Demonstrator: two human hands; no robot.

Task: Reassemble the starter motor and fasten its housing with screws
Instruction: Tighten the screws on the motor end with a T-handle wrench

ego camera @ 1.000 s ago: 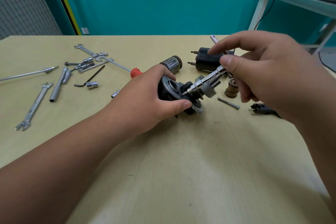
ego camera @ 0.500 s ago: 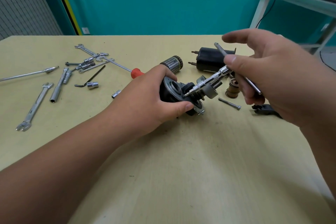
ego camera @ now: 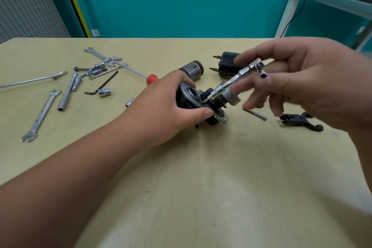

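The left hand (ego camera: 167, 106) has the starter housing (ego camera: 188, 91) clamped, thumb along the near side and fingers wrapped over the top. It's holding it on the tabletop (ego camera: 201, 187) near the middle, a bit toward 12 o'clock. A chrome T-handle driver (ego camera: 235, 79) slants up out of the housing toward 2 o'clock, with its tip down in the housing's face and its cross-bar end up by the right hand (ego camera: 306, 84). That hand's fingers are spread and smeared with motion blur right around the top of the driver, so I honestly can't tell if it's pinching the thing or just brushing it. The two hands are apart, with the driver bridging the gap between them.

Around the housing:
- The armature (ego camera: 192, 69) lies just behind the left hand at 12 o'clock.
- A black solenoid (ego camera: 227, 64) with two studs sits at 1 o'clock.
- A loose long bolt (ego camera: 255, 113) lies at 3 o'clock.
- A black plastic fork (ego camera: 300, 122) is past the bolt, partly hidden by the right hand.
- A red screwdriver handle (ego camera: 152, 79) pokes out from behind the left hand at 11 o'clock.

Out at 9 to 10 o'clock is the tool pile: a combination wrench (ego camera: 40, 117), a tube spanner (ego camera: 67, 94), and an Allen key (ego camera: 102, 84) with a socket (ego camera: 104, 92) just beside its bend. More sockets and wrenches are bunched further back.
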